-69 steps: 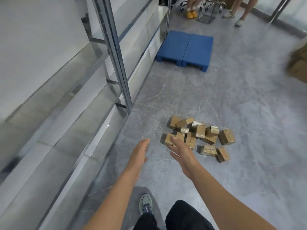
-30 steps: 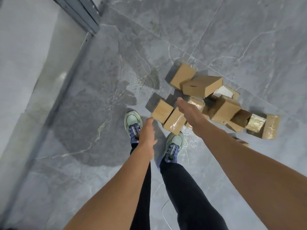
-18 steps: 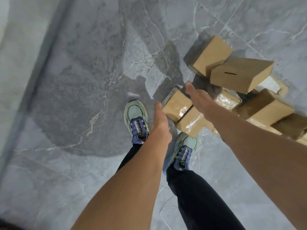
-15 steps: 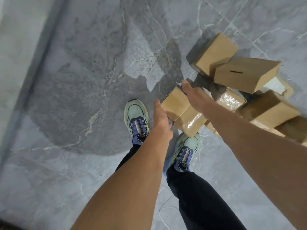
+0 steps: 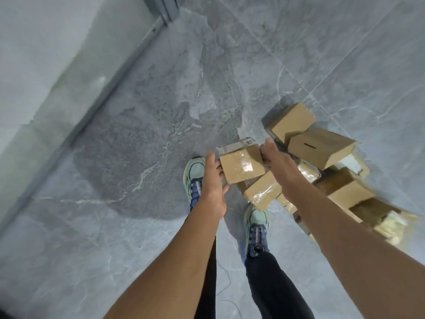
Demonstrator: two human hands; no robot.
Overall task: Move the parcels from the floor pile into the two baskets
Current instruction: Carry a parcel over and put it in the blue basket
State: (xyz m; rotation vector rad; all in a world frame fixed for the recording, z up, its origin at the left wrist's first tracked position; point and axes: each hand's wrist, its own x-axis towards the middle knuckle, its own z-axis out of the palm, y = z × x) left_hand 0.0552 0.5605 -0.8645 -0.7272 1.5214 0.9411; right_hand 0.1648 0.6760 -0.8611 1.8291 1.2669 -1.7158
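Two hands are on one box in my feed, which looks almost straight down. The left hand [image 5: 213, 180] and the right hand [image 5: 277, 164] clasp a small brown cardboard parcel wrapped in clear tape [image 5: 241, 168] from opposite sides. The left hand's fingers curl in against the parcel's left edge, with the thumb hanging loose below it. The right hand covers the right edge, palm turned inward; its fingertips are hidden behind the box, so I can only say that the hand is closed round that side. The parcel sits tilted between the palms, and a pale strip with a printed code shows along its far edge.

Just to the right lies the pile of brown cardboard parcels [image 5: 340, 194] on the grey marble-patterned tile floor [image 5: 142, 139]. A tape-wrapped box [image 5: 264, 192] lies directly under the held parcel, though I cannot tell whether the two touch. Further back a tan carton with a thin slot in its face [image 5: 319, 146] leans against a plain tan carton [image 5: 292, 120].

Below the hands stand two mint-green shoes with blue laces [image 5: 195, 178], one each side of the left forearm, under black trouser legs [image 5: 271, 284]. A grey metal post [image 5: 162, 6] meets the floor at the top edge, beside a pale wall panel [image 5: 46, 54] on the left.
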